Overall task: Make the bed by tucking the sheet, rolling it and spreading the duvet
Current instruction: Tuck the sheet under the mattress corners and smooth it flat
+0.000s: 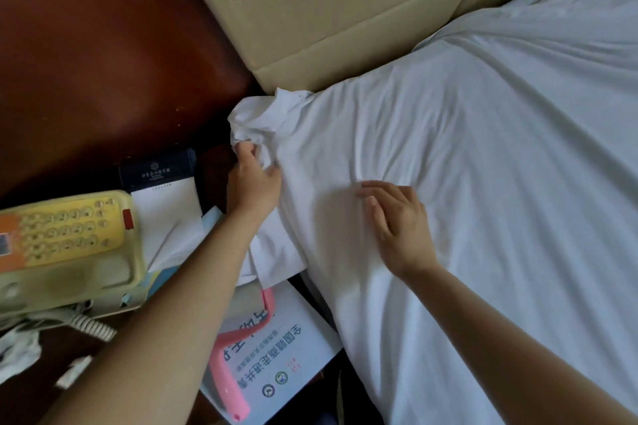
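The white sheet (483, 148) lies spread below the beige headboard (328, 3), its corner bunched beside a dark counter (69, 155) carrying a telephone (69, 238). The left hand (253, 183) grips that bunched corner; the right hand (397, 221) rests on the sheet, fingers relaxed.

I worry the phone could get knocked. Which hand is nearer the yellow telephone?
Left. The left hand grips the bunched sheet corner just right of the telephone; the right hand rests on the sheet, farther right.

Telephone (65, 245) left of sheet (483, 183) (headboard (328, 3) behind).
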A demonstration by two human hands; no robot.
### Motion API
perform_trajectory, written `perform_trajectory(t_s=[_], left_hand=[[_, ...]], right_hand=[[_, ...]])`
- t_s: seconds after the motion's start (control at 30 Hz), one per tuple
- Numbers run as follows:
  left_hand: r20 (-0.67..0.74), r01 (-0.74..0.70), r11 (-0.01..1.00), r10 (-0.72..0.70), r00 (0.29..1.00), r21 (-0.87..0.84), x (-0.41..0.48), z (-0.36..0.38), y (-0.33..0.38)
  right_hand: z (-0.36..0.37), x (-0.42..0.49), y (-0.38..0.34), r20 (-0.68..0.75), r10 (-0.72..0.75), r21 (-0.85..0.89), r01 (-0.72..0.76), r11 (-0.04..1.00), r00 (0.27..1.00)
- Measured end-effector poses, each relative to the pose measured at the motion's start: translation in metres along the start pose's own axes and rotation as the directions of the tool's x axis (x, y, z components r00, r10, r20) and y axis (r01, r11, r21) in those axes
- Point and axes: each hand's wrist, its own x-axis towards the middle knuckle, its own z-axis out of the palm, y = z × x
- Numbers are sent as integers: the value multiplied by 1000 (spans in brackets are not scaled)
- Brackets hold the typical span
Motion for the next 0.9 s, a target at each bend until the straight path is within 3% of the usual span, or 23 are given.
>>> perform_trajectory(t_s=[0.03,0.1,0.17,0.23,0.3,0.43,0.63,0.8,0.9], left_hand=[[-45,-32,998,34,998,47,-5,2,7],[-188,-218,933,278,942,286,-23,6,19],[-226,-368,871,450,864,326,-43,11,27],[-174,-306,942,328,929,141,-50,15,26],[-86,-111,993,107,990,-39,-44,22,16],[-13,44,997,-45,999,-62,-22,26,2],[108,-133,968,111,988,214,11,8,0],[-100,-185,943,220,970,277,15,-6,-8],[-139,-98,969,132,981,225,16,6,-11]], right_hand=[[-2,6,-4,51,25,-5,-25,1000,998],[-4,21,-9,190,101,34,-110,993,977],[-7,37,-14,251,166,111,-199,974,954],[-9,48,-16,256,214,132,-254,958,943],[-11,54,-17,268,238,123,-278,953,934],[-14,57,-20,286,252,137,-300,944,924],[-16,56,-17,290,286,198,-350,915,913],[-22,56,-19,283,309,237,-378,895,908],[-26,52,-25,169,185,89,-202,975,968]])
